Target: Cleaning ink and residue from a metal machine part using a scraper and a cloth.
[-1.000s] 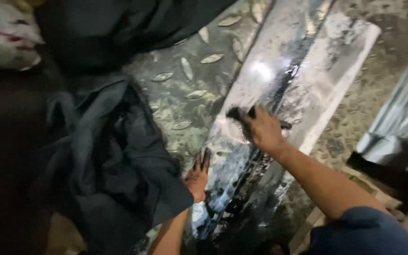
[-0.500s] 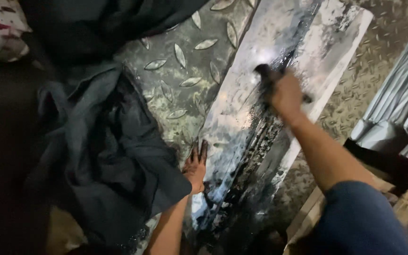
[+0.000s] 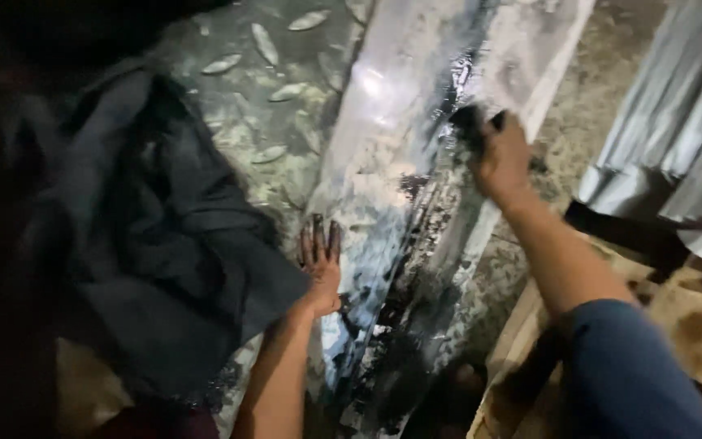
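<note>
A: Start nearest. What is the left hand [image 3: 319, 264] doing?

B: It lies flat, fingers spread and smeared black, pressed on the near edge of the long metal sheet [image 3: 383, 146]. It holds nothing; it only pins the sheet down. It sits on the same spot as a second ago.

A: And beside it?

B: The dark cloth [image 3: 156, 244] lies crumpled just to its left, on the patterned metal floor [image 3: 278, 106]. It has not shifted.

A: What has changed, then?

B: The right hand [image 3: 501, 158]. A second ago it was lower on the sheet, about level with the middle; now it is well up the strip, farther from the person. It is closed around a dark brush [image 3: 469, 122], though blur hides how the tool ends.

A: So the stroke ran away from the body?

B: I judge so. The black coating [image 3: 404, 325] is thick and wet near the person and thins toward the brush, so the near part looks covered while the far end is bare and shiny.

A: Anything farther right?

B: Corrugated sheets [image 3: 676, 138] lean there, untouched.
</note>
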